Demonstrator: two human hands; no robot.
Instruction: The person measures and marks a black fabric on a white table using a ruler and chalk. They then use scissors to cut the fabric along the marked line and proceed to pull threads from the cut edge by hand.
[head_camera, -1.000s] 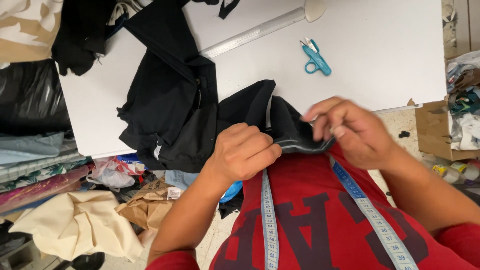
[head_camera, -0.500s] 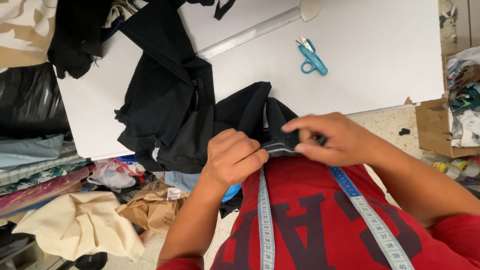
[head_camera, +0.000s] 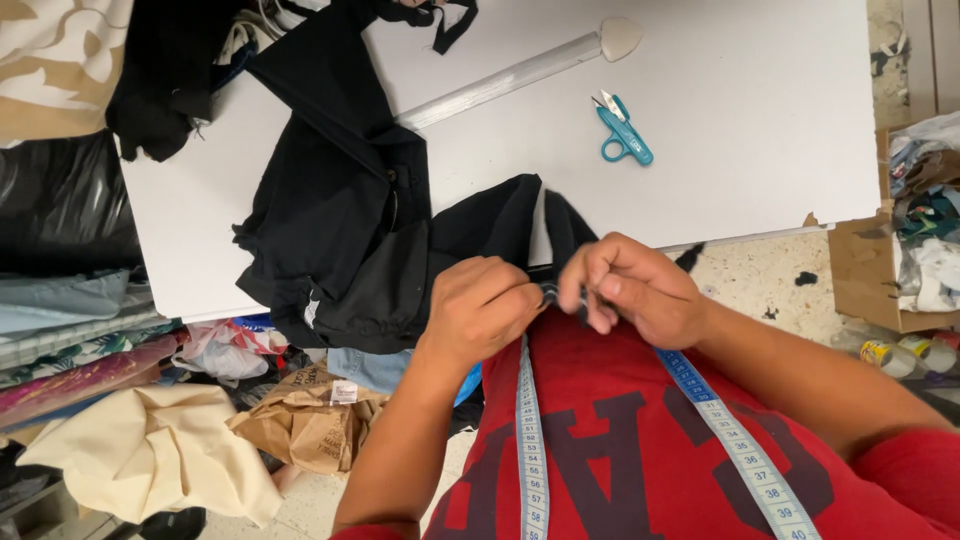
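Both hands, left hand and right hand, pinch the soft, crumpled black fabric edge.

Single head view, looking steeply down, close over white table.

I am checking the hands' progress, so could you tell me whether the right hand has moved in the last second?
Yes. The right hand has moved left along the white table's edge, closing on the left hand.
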